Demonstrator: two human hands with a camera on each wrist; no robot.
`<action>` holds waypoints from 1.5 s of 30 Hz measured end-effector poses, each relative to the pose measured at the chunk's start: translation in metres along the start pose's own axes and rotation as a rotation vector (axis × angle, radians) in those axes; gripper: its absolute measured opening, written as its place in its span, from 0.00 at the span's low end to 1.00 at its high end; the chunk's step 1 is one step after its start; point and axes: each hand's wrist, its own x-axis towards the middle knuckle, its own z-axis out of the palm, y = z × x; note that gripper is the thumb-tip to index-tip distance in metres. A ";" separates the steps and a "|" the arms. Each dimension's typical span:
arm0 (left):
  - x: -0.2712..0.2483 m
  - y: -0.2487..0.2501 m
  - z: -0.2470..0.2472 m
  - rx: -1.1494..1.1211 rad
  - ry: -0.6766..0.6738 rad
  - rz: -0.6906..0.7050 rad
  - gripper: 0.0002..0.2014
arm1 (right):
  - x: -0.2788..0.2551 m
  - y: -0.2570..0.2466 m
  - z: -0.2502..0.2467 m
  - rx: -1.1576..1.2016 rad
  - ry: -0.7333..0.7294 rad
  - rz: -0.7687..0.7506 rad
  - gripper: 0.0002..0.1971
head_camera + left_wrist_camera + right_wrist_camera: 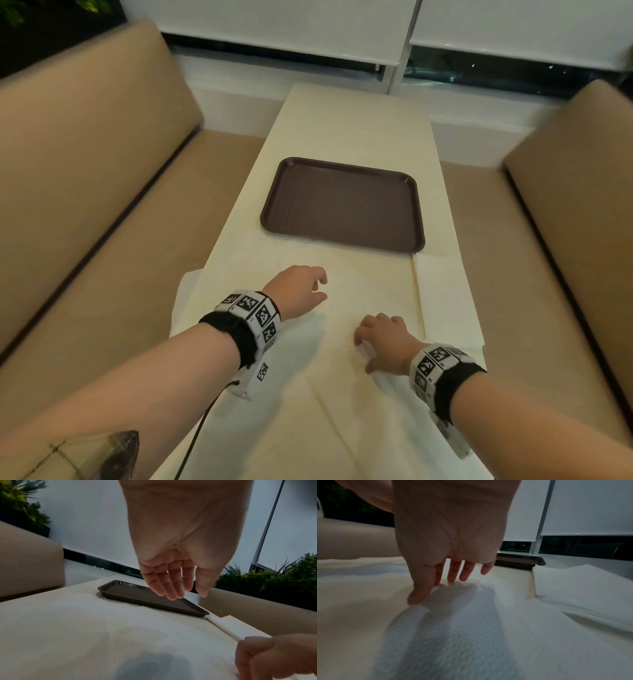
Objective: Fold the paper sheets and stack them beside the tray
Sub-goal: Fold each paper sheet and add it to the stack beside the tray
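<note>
Left hand [298, 290] palm down above unfolded paper sheet [274, 359], fingers loosely extended, gripping nothing. Right hand [385, 339] fingertips [418, 596] resting on sheet, uncurled. Folded stack [445, 301] beside tray [342, 202], near right.

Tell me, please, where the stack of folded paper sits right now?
In the head view, the folded stack lies on the table's right side, just nearer than the tray's near right corner, beside the right hand.
</note>
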 end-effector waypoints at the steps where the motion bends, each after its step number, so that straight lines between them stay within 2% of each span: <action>1: 0.000 -0.001 0.002 0.003 -0.011 0.005 0.14 | -0.001 0.001 0.000 -0.017 0.002 -0.015 0.20; 7: 0.002 -0.003 0.007 0.010 -0.042 0.022 0.14 | -0.001 0.001 0.000 -0.130 -0.004 -0.126 0.07; 10: 0.004 0.001 0.006 0.018 -0.050 0.033 0.14 | -0.005 0.004 -0.001 -0.121 -0.009 -0.156 0.06; 14: 0.006 0.011 0.005 -0.001 -0.064 0.082 0.17 | -0.018 0.005 -0.019 -0.083 0.012 -0.186 0.09; 18: 0.003 0.035 0.017 -0.015 -0.301 0.163 0.26 | -0.032 0.003 -0.057 -0.019 0.014 -0.163 0.09; 20: 0.003 0.049 0.024 -0.018 -0.385 0.155 0.25 | -0.038 0.003 -0.078 0.072 0.013 -0.134 0.08; 21: 0.004 0.055 0.027 -0.025 -0.391 0.158 0.21 | -0.041 0.003 -0.088 0.111 0.011 -0.113 0.08; 22: 0.004 0.061 0.028 -0.024 -0.381 0.168 0.15 | -0.044 0.003 -0.096 0.146 0.021 -0.095 0.08; 23: 0.005 0.066 0.028 -0.020 -0.360 0.173 0.14 | -0.046 0.004 -0.103 0.176 0.037 -0.080 0.08; 25: 0.005 0.073 0.024 -0.025 -0.313 0.166 0.21 | -0.049 0.007 -0.113 0.234 0.071 -0.061 0.07; 28: 0.003 0.077 0.009 -0.123 -0.246 0.147 0.20 | -0.050 0.020 -0.124 0.308 0.167 0.000 0.16; 30: 0.003 0.077 -0.003 -0.227 -0.188 0.130 0.18 | -0.051 0.032 -0.125 0.300 0.388 0.058 0.24; 33: 0.002 0.073 -0.023 -0.424 -0.047 0.102 0.15 | -0.066 0.040 -0.110 0.454 0.928 0.227 0.25; 34: 0.002 0.072 -0.030 -0.487 -0.018 0.089 0.12 | -0.073 0.039 -0.101 0.503 1.045 0.263 0.25; 35: 0.001 0.072 -0.036 -0.519 0.005 0.079 0.10 | -0.079 0.037 -0.093 0.541 1.077 0.268 0.27; 36: 0.001 0.072 -0.041 -0.504 0.033 0.080 0.10 | -0.083 0.034 -0.086 0.577 1.028 0.245 0.31; 38: 0.001 0.076 -0.048 -0.389 0.075 0.108 0.13 | -0.086 0.029 -0.078 0.615 0.836 0.178 0.36; 40: 0.000 0.085 -0.052 -0.284 0.102 0.147 0.16 | -0.083 0.024 -0.078 0.610 0.746 0.137 0.38; 43: -0.004 0.101 -0.056 -0.205 0.150 0.214 0.19 | -0.075 0.018 -0.091 0.626 0.790 0.114 0.31; 45: -0.004 0.109 -0.057 -0.187 0.169 0.255 0.14 | -0.072 0.014 -0.103 0.642 0.816 0.099 0.22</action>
